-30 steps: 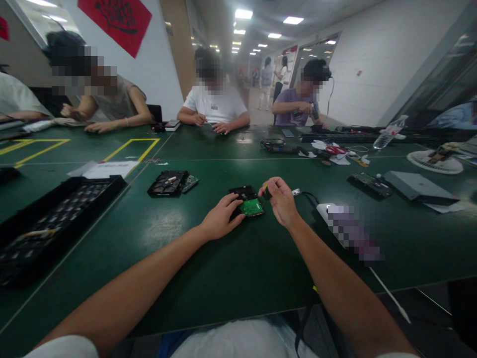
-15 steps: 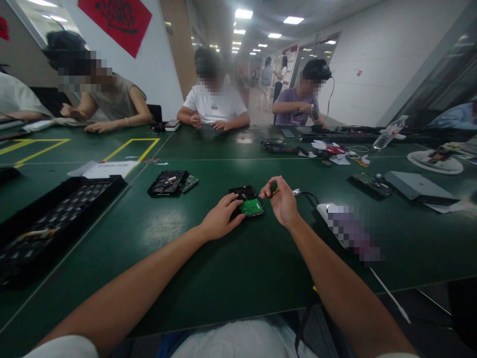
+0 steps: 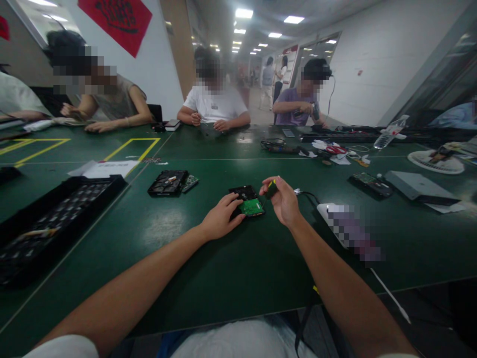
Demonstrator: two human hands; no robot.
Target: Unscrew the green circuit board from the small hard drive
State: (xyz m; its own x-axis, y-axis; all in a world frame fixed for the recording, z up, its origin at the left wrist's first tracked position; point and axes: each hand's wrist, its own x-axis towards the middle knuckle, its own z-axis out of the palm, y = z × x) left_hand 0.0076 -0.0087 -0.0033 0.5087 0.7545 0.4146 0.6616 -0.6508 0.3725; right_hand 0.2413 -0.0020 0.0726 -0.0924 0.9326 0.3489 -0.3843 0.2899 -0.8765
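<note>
A black hard drive with a green circuit board on top lies on the green table in front of me. My left hand rests on its near left side, fingers curled down and pressing it. My right hand hovers just right of the drive, fingers closed round a small screwdriver with a black and yellow handle whose tip points down toward the board.
A second opened drive lies further left, beside a long black tray. A white device with a cable sits right of my hand, a grey box beyond it. Several people sit working across the table.
My right hand has shifted its grip on the screwdriver handle, fingers turning around it. My left hand and the drive have stayed put.
</note>
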